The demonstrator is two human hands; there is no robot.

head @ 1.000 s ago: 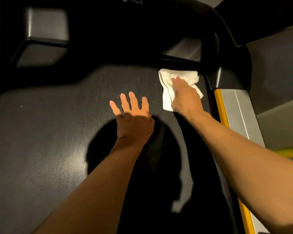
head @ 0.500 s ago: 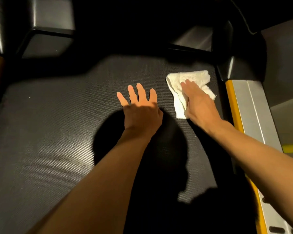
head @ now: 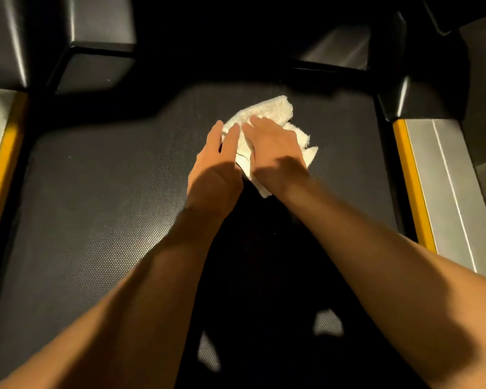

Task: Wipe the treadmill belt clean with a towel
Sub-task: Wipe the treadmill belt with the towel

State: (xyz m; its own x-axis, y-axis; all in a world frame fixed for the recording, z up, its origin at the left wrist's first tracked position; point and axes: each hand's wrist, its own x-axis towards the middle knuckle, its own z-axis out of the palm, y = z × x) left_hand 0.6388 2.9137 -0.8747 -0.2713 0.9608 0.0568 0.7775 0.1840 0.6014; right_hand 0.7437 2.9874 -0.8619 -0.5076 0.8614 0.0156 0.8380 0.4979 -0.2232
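Nearest, both bare forearms reach forward over the belt (head: 96,192), and a dark shadow (head: 264,276) between them hides its texture. The left hand (head: 216,175), splayed on bare belt half a second ago, now lies with straight fingers (head: 232,136) together against the left edge of the towel (head: 272,110). The right hand (head: 275,155) presses flat on the towel, fingers (head: 260,122) straight. The towel has slid from the belt's right side to mid-belt, near the far end. Its middle is covered by the right hand. Blur leaves it unclear whether the left fingertips rest on the cloth. Beyond, the hood (head: 96,68) is mostly dark.
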